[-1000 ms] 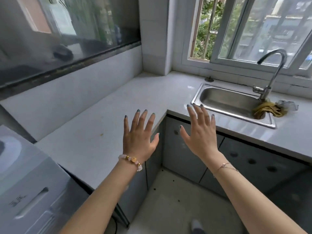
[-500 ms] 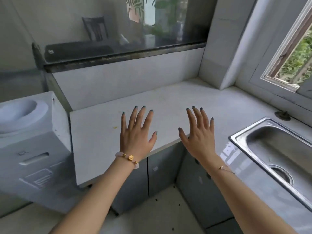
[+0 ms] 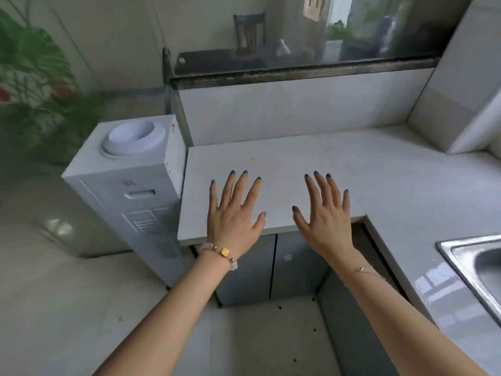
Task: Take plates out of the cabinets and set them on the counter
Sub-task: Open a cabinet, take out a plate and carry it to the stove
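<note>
Home kitchen. L-shaped white countertop (image 3: pixel 352 164) from 12 round to 3 o'clock, stainless steel sink (image 3: pixel 461 264) set into it near 4, grey base cabinet doors (image 3: pixel 252 267) beneath at 6. White water dispenser (image 3: pixel 130 191) against the counter's end at 9. Glass partition (image 3: pixel 298 36) at 12, wooden chair (image 3: pixel 249 31) behind it; leafy houseplants (image 3: pixel 35 77) at 10.

both bare hands are held out palms down, the left hand (image 3: pixel 233 215) and right hand (image 3: pixel 324 221) side by side but apart, fingers (image 3: pixel 227 189) straight and spread, over the front edge of the pale white stone counter (image 3: pixel 311 158). closed grey cabinet doors (image 3: pixel 249 267) sit below. a white box-shaped water dispenser (image 3: pixel 130 191) stands just beside the counter's left end, and a stainless steel sink (image 3: pixel 474 256) lies at far right.
</note>
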{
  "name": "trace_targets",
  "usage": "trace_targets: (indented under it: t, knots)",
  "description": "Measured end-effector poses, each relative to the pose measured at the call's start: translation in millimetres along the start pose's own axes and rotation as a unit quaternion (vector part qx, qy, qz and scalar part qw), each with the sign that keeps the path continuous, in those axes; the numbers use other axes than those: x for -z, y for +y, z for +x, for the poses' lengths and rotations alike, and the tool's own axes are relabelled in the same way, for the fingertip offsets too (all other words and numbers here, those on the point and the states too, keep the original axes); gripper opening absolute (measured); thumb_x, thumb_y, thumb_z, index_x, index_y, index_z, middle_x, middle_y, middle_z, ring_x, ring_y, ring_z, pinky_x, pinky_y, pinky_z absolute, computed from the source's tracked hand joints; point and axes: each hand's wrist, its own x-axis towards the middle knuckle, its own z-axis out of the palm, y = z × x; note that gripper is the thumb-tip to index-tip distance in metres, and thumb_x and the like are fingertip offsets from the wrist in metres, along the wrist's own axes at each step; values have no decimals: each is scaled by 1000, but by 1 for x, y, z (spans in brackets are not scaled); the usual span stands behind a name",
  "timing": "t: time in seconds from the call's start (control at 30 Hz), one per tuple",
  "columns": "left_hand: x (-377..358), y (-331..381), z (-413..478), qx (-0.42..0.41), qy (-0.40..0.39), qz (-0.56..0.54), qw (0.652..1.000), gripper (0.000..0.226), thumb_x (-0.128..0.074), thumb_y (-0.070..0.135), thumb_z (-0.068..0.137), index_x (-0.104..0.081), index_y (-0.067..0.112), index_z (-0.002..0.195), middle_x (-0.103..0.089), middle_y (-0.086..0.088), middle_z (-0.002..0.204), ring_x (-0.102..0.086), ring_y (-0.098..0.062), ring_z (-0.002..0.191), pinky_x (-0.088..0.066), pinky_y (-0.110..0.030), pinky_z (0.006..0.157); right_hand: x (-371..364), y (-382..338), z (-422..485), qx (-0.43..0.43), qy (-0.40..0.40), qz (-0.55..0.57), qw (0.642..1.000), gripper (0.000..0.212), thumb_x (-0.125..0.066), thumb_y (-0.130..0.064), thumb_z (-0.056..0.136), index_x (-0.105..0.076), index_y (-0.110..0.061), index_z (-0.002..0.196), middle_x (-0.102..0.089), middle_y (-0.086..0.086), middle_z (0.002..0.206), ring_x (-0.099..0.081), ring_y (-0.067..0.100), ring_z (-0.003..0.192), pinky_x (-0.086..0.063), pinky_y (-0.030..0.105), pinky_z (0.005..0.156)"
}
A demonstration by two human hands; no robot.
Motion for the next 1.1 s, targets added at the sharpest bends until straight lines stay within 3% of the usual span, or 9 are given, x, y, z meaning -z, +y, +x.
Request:
trace_targets:
  t: [0.3,0.57,0.8,0.93,1.0,1.1]
  knots:
    - [-15,-5,-56,41,-33,-27,998,67,-47,45,87,-26,22,147,-26,-8,154,-17,-29,143,-6,-54,115,-10,-4,-42,23,-6,5,1000,66,-44,-44,91,-23,-18,148,-24,6,155,-11,26,146,-15,55,115]
    - [-60,19,-99,60,-71,-42,995,64,-65,38,76,-49,15,133,-49,-12,138,-42,-33,131,-27,-59,107,-55,22,-75,-9,-69,33,997,65,-51,-38,90,-29,-14,146,-30,9,152,-18,29,143,-18,56,113]
    - [-130,58,-124,89,-168,-73,979,63,-66,39,76,-50,15,132,-51,-11,136,-45,-31,129,-31,-56,105,-116,63,-83,-10,-124,40,991,61,-57,-34,88,-40,-8,141,-40,11,146,-28,31,140,-27,56,110]
    - [-170,79,-116,190,-194,-178,946,58,-54,37,87,-40,16,140,-40,-7,145,-34,-27,136,-26,-48,111,-152,78,-80,-26,-147,58,987,61,-54,-33,89,-37,-9,142,-38,11,148,-25,29,142,-24,54,111]
    - [-190,85,-108,245,-164,-260,920,55,-52,34,90,-38,14,140,-39,-6,144,-34,-24,133,-26,-39,110,-169,83,-76,-34,-149,77,985,60,-54,-32,89,-37,-9,142,-37,10,148,-25,29,141,-25,53,111]
    - [-213,90,-91,338,-102,-387,852,50,-53,28,92,-38,16,139,-40,1,142,-34,-13,130,-27,-21,104,-192,90,-69,-44,-149,99,983,57,-53,-29,90,-39,-7,141,-38,11,147,-27,29,141,-25,51,111]
